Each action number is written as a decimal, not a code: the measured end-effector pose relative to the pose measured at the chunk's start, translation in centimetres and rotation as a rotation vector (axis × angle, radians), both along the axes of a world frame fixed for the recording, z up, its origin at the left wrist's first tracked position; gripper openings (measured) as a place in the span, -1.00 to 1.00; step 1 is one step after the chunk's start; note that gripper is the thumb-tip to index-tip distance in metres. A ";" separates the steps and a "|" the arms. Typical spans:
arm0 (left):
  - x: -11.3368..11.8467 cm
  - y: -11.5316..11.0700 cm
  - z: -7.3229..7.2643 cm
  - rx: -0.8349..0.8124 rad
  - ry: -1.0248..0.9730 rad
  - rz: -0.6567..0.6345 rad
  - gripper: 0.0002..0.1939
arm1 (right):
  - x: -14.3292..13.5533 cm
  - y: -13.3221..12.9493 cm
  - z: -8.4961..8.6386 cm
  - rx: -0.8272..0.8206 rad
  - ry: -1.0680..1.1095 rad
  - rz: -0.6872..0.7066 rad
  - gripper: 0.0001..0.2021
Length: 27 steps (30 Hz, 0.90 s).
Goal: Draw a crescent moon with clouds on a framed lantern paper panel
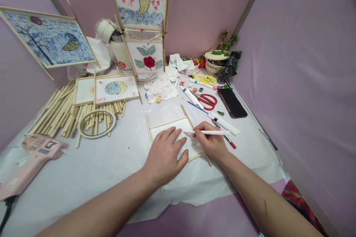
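A sheet of white paper (164, 127) lies flat on the table inside a frame of thin wooden sticks (148, 127). My left hand (165, 152) rests on it, fingers spread and holding nothing. To the right, my right hand (213, 142) is closed round a slim white pen (214, 132), its tip at the paper near my left fingertips. Faint dark lines (191, 142) show on the sheet between the hands, partly hidden by the fingers. Just beyond my right hand lie white markers (226, 123) and a red-ended pen (230, 142).
Red scissors (208, 102), a phone (232, 102) and a stained cloth (161, 87) lie farther back. At left are wooden sticks (66, 107), a tape roll (80, 124) and a pink glue gun (36, 164). A framed rose picture (148, 62) stands behind.
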<state>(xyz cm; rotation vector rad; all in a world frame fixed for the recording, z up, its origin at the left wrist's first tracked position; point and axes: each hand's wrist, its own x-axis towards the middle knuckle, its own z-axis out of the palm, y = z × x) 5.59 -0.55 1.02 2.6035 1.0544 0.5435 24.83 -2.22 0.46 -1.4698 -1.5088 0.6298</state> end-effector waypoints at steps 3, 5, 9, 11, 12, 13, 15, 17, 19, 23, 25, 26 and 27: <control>0.0 0.0 0.0 0.000 -0.017 -0.002 -0.67 | 0.0 0.0 0.0 -0.006 0.006 -0.003 -0.88; 0.1 0.0 0.1 0.000 -0.020 -0.002 -0.67 | 0.0 -0.1 -0.1 -0.010 0.013 -0.001 -0.88; 0.1 0.1 0.1 -0.002 -0.005 -0.002 -0.66 | 0.0 -0.1 -0.1 -0.013 0.017 -0.003 -0.88; 0.1 0.1 0.1 -0.002 -0.005 -0.001 -0.66 | 0.0 -0.1 -0.1 -0.016 0.022 -0.002 -0.88; 0.1 0.1 0.1 -0.002 -0.009 0.000 -0.66 | 0.0 -0.1 0.0 -0.018 0.025 0.000 -0.89; 0.1 0.0 0.1 -0.002 -0.013 0.000 -0.66 | 0.0 -0.1 0.0 -0.019 0.027 0.001 -0.89; 0.1 0.0 0.1 0.000 -0.016 0.001 -0.66 | 0.0 -0.1 0.1 -0.022 0.028 0.004 -0.89; 0.1 0.0 0.0 0.001 -0.007 0.001 -0.66 | 0.0 -0.1 0.1 -0.020 0.027 0.004 -0.88; 0.1 0.0 0.0 0.001 0.007 0.000 -0.65 | 0.0 -0.1 0.1 -0.018 0.024 0.003 -0.88; 0.1 0.0 0.0 0.008 0.032 -0.005 -0.64 | 0.0 -0.1 0.1 -0.020 0.020 0.000 -0.87; 0.1 0.1 0.0 0.010 0.036 -0.005 -0.63 | 0.0 0.0 0.1 -0.020 0.018 0.003 -0.87; 0.1 0.1 0.0 0.011 0.036 -0.005 -0.64 | 0.0 0.0 0.1 -0.018 0.017 0.004 -0.87; 0.1 0.1 0.0 0.011 0.034 -0.005 -0.64 | -0.1 0.0 0.2 -0.015 0.017 0.006 -0.87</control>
